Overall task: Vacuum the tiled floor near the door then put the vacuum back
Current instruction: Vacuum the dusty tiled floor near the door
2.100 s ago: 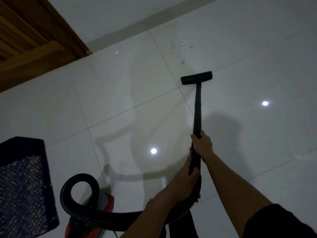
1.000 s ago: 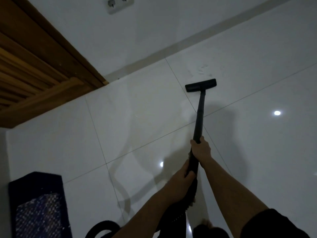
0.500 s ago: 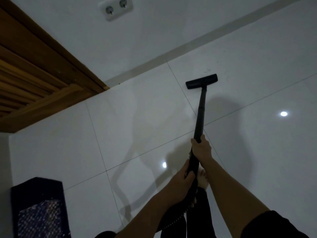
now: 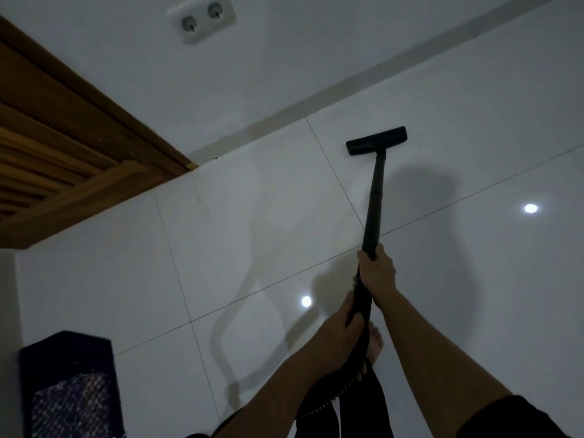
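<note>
Black plastic floor head (image 4: pixel 376 141) sits flat on the glossy white tiled floor (image 4: pixel 221 248), well right of the slatted wooden door (image 4: pixel 63 159) and near the white wall (image 4: pixel 284 64). Right hand (image 4: pixel 377 268) grips the black wand (image 4: pixel 374 197) and left hand (image 4: pixel 343 327) wraps it lower down. Risks: an overlong push bangs the wall, or the ribbed black hose (image 4: pixel 319 409) trips the bare foot (image 4: pixel 376 341). Dark patterned mat (image 4: pixel 69 387) lies this side of the door.

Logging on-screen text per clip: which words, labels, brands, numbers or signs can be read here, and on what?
None readable.
The vacuum wand and floor head are plain black, no marking visible.
The double wall socket shows no lettering.
The dark mat bears only a speckled pattern.
</note>
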### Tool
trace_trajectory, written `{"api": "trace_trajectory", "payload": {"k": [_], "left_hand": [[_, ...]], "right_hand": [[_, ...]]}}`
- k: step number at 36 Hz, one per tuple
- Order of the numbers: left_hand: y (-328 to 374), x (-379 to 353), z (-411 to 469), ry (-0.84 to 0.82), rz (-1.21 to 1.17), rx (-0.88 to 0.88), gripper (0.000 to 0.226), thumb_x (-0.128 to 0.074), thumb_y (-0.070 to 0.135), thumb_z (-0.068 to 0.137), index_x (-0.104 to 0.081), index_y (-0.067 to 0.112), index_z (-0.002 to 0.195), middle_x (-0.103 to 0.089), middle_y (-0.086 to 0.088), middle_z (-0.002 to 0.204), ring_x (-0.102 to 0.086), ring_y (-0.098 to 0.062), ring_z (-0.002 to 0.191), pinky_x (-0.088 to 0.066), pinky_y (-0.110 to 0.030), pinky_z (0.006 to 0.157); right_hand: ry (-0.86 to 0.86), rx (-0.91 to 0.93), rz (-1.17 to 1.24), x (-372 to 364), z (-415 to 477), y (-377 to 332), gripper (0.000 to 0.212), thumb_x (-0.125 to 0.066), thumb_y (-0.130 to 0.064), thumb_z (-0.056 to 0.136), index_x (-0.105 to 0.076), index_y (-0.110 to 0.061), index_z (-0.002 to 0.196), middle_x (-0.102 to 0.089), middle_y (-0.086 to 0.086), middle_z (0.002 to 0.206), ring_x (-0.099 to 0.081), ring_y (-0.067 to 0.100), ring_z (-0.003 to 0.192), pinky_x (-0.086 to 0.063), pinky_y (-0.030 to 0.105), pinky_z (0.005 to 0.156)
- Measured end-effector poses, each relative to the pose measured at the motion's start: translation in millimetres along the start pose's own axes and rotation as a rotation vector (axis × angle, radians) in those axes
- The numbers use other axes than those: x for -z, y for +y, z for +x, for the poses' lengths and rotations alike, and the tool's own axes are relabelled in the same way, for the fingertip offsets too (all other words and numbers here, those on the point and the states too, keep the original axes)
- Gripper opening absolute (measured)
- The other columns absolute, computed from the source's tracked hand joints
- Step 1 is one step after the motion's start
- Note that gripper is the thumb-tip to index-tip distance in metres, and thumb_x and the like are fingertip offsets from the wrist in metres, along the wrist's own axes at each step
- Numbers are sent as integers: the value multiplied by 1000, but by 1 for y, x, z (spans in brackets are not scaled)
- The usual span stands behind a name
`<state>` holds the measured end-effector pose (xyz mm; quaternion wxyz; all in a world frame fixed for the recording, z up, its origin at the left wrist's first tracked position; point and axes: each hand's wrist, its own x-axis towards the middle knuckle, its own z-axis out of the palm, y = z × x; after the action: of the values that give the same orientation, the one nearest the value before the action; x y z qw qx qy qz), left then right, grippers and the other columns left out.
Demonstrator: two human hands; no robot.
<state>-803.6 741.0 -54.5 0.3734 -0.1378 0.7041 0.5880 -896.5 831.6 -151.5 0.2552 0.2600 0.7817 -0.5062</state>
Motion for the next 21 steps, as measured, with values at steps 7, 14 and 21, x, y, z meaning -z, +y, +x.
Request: {"api": "trace_trajectory", "payload": {"k": [7, 14, 21], "left_hand": [[3, -5, 12, 1, 46, -15, 57, -29, 36, 94, -15, 33, 149, -62, -8, 103, -56, -12, 79, -47, -30, 76], [2, -16, 8, -27, -3, -38, 49, -31, 24, 100, -21, 31, 148, -58, 8, 78, -52, 2, 58, -44, -18, 62], [-6, -29, -3, -72, 32, -12, 53, -31, 36, 97, -13, 41, 147, -63, -9, 93, -55, -11, 66, -47, -29, 67]], "right_hand": [[25, 2, 40, 12, 4, -4, 40, -49, -20, 97, -43, -5, 133, -56, 11, 86, -56, 15, 61, -44, 23, 53], [52, -21, 104, 24, -7, 0, 28, -51, -16, 96, -48, -5, 122, -55, 9, 76, -56, 18, 54, -47, 20, 44], [77, -43, 117, 34, -25, 13, 31, -51, -16, 97, -47, -3, 125, -54, 7, 73, -56, 18, 55, -47, 23, 47]]}}
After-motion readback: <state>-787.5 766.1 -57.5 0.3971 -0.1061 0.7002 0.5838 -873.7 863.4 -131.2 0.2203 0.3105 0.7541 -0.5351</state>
